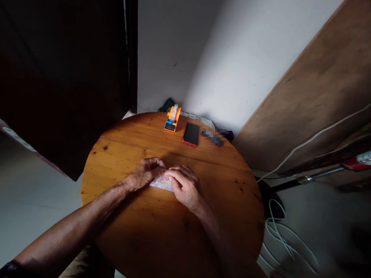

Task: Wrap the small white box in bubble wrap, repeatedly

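Observation:
A small whitish, see-through packet with red print (162, 182) lies near the middle of the round wooden table (130, 235). At its upper left edge my left hand (146, 172) is closed, thumb and fingers pinching it. My right hand (186, 184) has its bent fingers closed on the packet's right side and covers that part. The fingertips of both hands nearly meet at the far edge. What the packet contains cannot be made out.
Toward the table's far edge stand an orange tape dispenser (173, 118), a dark phone in a red case (191, 134) and a blurred dark object (213, 137). A white wall (184, 52) rises behind. White cable (280, 235) coils on the floor at right.

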`<state>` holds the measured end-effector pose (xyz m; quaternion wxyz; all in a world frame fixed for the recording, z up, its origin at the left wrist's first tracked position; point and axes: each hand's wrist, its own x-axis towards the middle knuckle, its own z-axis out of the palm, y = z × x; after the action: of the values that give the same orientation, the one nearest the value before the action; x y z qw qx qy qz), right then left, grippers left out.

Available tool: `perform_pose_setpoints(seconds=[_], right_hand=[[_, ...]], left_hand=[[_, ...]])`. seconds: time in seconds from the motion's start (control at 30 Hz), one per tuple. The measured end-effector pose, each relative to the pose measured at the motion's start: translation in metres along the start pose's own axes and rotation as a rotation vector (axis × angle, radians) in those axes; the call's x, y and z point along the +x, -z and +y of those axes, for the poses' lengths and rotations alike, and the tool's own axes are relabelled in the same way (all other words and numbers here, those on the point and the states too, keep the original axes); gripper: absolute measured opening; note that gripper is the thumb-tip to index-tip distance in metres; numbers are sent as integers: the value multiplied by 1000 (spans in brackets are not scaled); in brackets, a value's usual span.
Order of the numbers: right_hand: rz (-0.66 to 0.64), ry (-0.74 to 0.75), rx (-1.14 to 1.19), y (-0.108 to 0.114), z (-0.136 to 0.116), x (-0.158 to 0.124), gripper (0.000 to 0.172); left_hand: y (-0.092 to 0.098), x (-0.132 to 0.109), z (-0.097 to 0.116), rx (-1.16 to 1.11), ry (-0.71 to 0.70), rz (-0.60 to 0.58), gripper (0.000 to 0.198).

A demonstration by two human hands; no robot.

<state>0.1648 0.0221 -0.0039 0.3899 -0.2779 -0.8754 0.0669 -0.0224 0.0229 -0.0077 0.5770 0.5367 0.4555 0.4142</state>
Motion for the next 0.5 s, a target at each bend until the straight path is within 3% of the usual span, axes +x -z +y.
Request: perform_pose_setpoints(seconds=[0.5], right_hand=[[-117, 65, -75, 13, -8, -6, 28]], left_hand=[[1, -3, 4, 99, -1, 10, 25]])
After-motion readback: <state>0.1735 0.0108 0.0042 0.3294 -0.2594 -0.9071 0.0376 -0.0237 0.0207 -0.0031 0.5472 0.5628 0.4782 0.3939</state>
